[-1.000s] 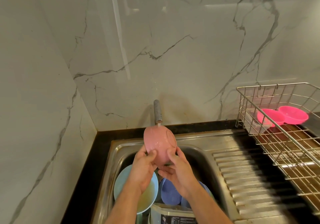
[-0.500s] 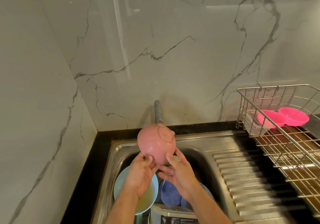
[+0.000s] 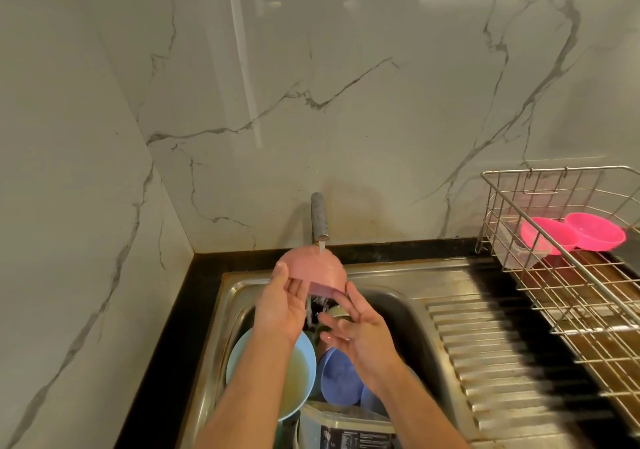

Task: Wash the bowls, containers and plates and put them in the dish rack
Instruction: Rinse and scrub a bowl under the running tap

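Note:
A pink bowl (image 3: 313, 266) hangs upside down under the running tap (image 3: 319, 218), water spilling off its rim. My left hand (image 3: 282, 304) holds the bowl at its left rim, thumb on the outside and fingers under it. My right hand (image 3: 356, 327) is just below and right of the bowl, fingers spread and relaxed, one fingertip near the rim. Beneath them in the sink (image 3: 408, 313) lie a light blue bowl (image 3: 301, 372) with murky water, purple bowls (image 3: 337, 377) and a clear container (image 3: 346, 426). The wire dish rack (image 3: 568, 296) at the right holds two bright pink bowls (image 3: 575, 235) and a clear container (image 3: 519, 252).
A ribbed steel drainboard (image 3: 491, 355) lies between sink and rack. Marble walls close the back and left, meeting at the corner (image 3: 192, 251). A black counter strip (image 3: 166, 344) borders the sink's left side.
The pink bowl has turned from base-facing-me to fully upside down under the stream. My right hand has let go and dropped lower; my left hand has shifted up to the rim.

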